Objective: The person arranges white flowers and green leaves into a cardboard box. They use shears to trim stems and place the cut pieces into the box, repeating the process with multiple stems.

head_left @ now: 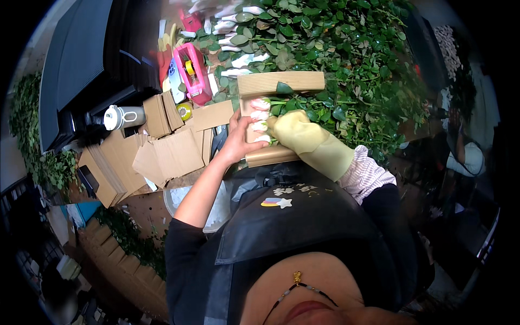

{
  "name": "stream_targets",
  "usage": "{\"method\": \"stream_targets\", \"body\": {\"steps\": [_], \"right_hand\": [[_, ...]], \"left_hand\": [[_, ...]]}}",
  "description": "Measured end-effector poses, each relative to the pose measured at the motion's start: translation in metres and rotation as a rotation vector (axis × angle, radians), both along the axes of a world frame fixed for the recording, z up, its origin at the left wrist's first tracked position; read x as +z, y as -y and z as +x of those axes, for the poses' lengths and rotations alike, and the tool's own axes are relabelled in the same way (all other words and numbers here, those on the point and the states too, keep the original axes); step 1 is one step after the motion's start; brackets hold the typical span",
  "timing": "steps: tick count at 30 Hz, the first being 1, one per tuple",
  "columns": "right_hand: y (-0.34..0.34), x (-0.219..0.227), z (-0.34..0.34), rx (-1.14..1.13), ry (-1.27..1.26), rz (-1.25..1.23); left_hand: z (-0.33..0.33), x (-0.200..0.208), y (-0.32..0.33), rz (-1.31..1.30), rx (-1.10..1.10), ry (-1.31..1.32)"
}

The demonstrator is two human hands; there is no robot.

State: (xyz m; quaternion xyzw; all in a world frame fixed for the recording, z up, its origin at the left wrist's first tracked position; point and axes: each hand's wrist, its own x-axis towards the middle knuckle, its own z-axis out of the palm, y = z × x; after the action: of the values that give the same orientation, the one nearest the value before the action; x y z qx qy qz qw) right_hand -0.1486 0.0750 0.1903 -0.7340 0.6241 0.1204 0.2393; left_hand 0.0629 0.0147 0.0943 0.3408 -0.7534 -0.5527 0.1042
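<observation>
Fingers of the bare left hand [236,138] reach around the left side of a short row of pink and white roses [260,115], the thumb near the lowest bloom and set apart from the other fingertips; I cannot tell how firmly they grip. The roses lie between two bands of ribbed brown cardboard, an upper strip [281,82] just above them and a lower strip [271,156] just below, with their heads toward the left. To their right is the right hand [295,130], in a pale yellow glove [325,146] that covers its fingers; its tip is close by the blooms, and whether the fingers are together or apart cannot be told. A striped cuff [368,176] shows above the glove. Green leaves [346,49] spread over much of the table beyond and to the right, and several white-wrapped flower heads [235,72] stick out of the pile on its left side. Left of these sits a pink tape dispenser [201,86] with a yellow roll inside. Nearer the left hand lie flat pieces of brown cardboard [176,154], and beside them stands a white lidded mug [123,117]. Below the table edge, a pale tub [216,208] is partly hidden by the left forearm. A dark apron [271,227] bears a star patch.
</observation>
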Motion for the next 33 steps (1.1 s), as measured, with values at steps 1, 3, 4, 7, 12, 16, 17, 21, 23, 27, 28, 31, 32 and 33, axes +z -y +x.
{"method": "stream_targets", "body": {"steps": [1, 3, 4, 7, 12, 16, 17, 21, 23, 27, 28, 31, 32, 33], "right_hand": [[0.0, -0.006, 0.003, 0.055, 0.016, -0.047], [0.0, -0.013, 0.006, 0.081, 0.034, -0.101], [-0.001, -0.014, 0.007, 0.073, 0.036, -0.095], [-0.004, -0.01, 0.004, 0.123, -0.047, -0.09], [-0.01, -0.004, -0.006, 0.108, -0.161, -0.126], [-0.005, -0.019, -0.014, -0.119, -0.053, -0.261], [-0.004, -0.022, -0.015, -0.115, 0.03, -0.308], [0.001, -0.031, -0.025, -0.069, 0.248, -0.363], [0.002, -0.031, -0.028, -0.017, 0.231, -0.345], [0.003, -0.025, -0.026, 0.032, 0.287, -0.428], [0.003, -0.022, -0.024, 0.056, 0.198, -0.433], [-0.001, -0.013, -0.019, 0.068, 0.146, -0.409], [-0.004, -0.009, -0.017, 0.04, 0.122, -0.374], [-0.007, -0.006, -0.015, 0.045, -0.023, -0.291]], "left_hand": [[0.0, -0.001, 0.001, 0.0, -0.004, 0.016], [0.0, -0.003, 0.002, -0.007, -0.018, 0.027], [0.0, -0.004, 0.004, 0.056, 0.003, 0.027], [-0.005, -0.011, 0.005, 0.191, 0.084, 0.01], [-0.009, -0.024, -0.003, 0.133, 0.193, -0.134], [-0.008, -0.029, -0.006, 0.151, 0.221, -0.151], [-0.008, -0.029, -0.006, 0.149, 0.222, -0.155], [-0.009, -0.024, -0.009, -0.001, 0.238, -0.067], [-0.01, -0.021, -0.008, 0.018, 0.226, -0.064], [-0.013, -0.023, 0.002, 0.061, 0.139, -0.046], [-0.016, -0.026, 0.006, 0.052, 0.102, 0.014], [-0.03, -0.041, 0.012, 0.12, 0.196, 0.051], [-0.034, -0.046, 0.011, 0.031, 0.234, 0.009], [-0.037, -0.052, 0.01, -0.029, 0.24, 0.042]]}}
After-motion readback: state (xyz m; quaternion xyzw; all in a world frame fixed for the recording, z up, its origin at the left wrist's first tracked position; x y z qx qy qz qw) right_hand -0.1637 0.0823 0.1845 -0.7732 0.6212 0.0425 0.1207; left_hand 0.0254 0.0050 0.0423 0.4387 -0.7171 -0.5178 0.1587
